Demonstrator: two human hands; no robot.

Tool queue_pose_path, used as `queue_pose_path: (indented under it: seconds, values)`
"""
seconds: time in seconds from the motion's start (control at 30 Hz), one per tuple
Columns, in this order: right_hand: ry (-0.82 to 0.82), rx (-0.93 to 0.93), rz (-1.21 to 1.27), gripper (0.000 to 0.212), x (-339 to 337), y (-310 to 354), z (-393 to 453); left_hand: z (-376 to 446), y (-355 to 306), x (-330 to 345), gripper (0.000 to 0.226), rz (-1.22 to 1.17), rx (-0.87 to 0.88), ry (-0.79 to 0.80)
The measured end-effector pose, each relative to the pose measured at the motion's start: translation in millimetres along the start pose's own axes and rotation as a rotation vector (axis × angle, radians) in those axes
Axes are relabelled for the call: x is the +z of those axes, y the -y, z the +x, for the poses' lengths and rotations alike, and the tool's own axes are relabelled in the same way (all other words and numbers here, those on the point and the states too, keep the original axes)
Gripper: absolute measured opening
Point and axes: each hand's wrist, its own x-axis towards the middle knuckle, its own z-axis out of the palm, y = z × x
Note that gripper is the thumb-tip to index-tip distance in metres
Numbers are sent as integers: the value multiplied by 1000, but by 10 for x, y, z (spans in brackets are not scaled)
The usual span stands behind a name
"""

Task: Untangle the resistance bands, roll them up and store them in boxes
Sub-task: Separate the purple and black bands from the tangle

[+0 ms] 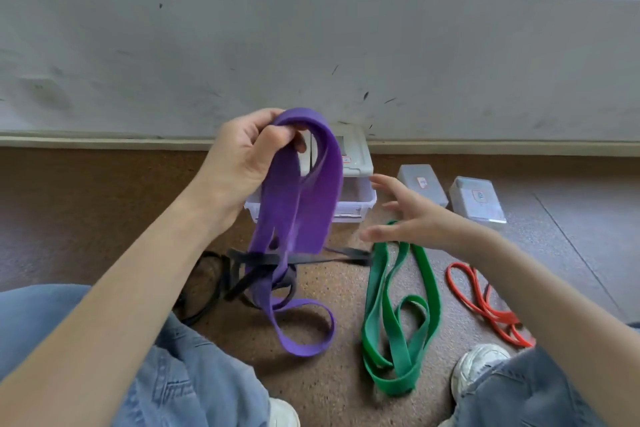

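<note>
The left hand (242,156) holds the grip here, fingers curled around the top fold of a wide purple band (301,204), lifted above the floor; the band hangs down in loops, its lower end curling onto the brown carpet (329,374); a black band (242,270) is tangled around it near the floor. The right hand (412,215) hovers just beside the purple band with fingers spread, gripping nothing. A green band (398,315) lies looped on the carpet below that hand; a thin red band (485,305) lies further right. Behind the purple band stands a clear box with a grey lid (353,163) against the wall; two smaller clear boxes (422,184) sit to its right.
</note>
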Motion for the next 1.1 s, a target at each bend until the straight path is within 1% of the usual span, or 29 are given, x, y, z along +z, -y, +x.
queue_pose_path:
  seconds: [0.03,0.1,0.2,0.23,0.3,0.33,0.37,0.43,0.47,0.5,0.53,0.57,0.6,0.63,0.67,0.7,0.73,0.77,0.8,0.87,0.9,0.93,0.97,1.0,1.03,1.07,1.1]
  values:
    - [47,-97,116,92,40,75,-25,-13,-9,25,16,-45,-22,3]
    - [113,-237,245,73,186,203,-49,-46,-28,98,19,-164,-76,33]
    - [171,-289,238,59,441,275,-20,-85,-49,205,21,-373,-139,136]
    - [166,-279,251,50,505,284,-8,-85,-53,226,23,-426,-156,145]
    - [90,-270,357,20,580,300,1,-58,-43,246,27,-536,-184,109]
    - [53,-280,424,11,608,300,1,-33,-36,241,27,-591,-209,74]
    - [27,-286,471,9,624,301,-3,-5,-14,225,26,-637,-243,24]
    - [16,-285,539,18,612,319,-13,48,86,134,24,-596,-315,-71]
    - [1,-282,584,23,577,338,-16,50,153,91,26,-535,-369,-59]
    - [-36,-274,633,23,522,351,-12,25,225,67,37,-488,-435,7]
    - [-91,-264,684,18,459,370,0,-26,307,69,50,-467,-509,120]
    - [-153,-258,734,9,380,389,14,-91,371,91,58,-460,-582,252]
    - [-216,-248,790,7,298,401,26,-160,418,127,59,-417,-634,363]
    - [-269,-238,857,13,222,402,40,-223,463,170,55,-307,-639,444]
    - [-305,-226,925,16,167,409,42,-269,514,206,45,-136,-599,525]
    - [-326,-218,984,17,128,403,43,-300,549,233,37,55,-514,555]
    - [-336,-209,1029,16,105,401,46,-310,611,237,32,210,-438,518]
    - [-334,-200,1081,15,99,396,49,-315,645,241,27,289,-405,441]
    - [-326,-186,1146,15,90,399,48,-321,641,246,23,284,-409,382]
    - [-272,-128,1316,18,56,338,60,-313,574,264,20,170,-409,350]
    - [-219,-81,1379,31,37,268,67,-297,524,258,21,114,-390,341]
    - [-165,-22,1376,48,35,184,57,-272,450,249,21,61,-364,323]
    - [-102,37,1307,63,67,95,44,-235,354,236,21,3,-330,292]
    - [-16,84,1217,74,134,21,23,-194,265,221,19,-77,-299,250]
    - [82,108,1140,81,214,-41,4,-149,197,210,15,-167,-282,192]
    - [180,109,1096,83,292,-78,-13,-100,144,212,9,-251,-286,125]
    - [253,97,1073,82,357,-85,-29,-49,120,209,8,-319,-313,50]
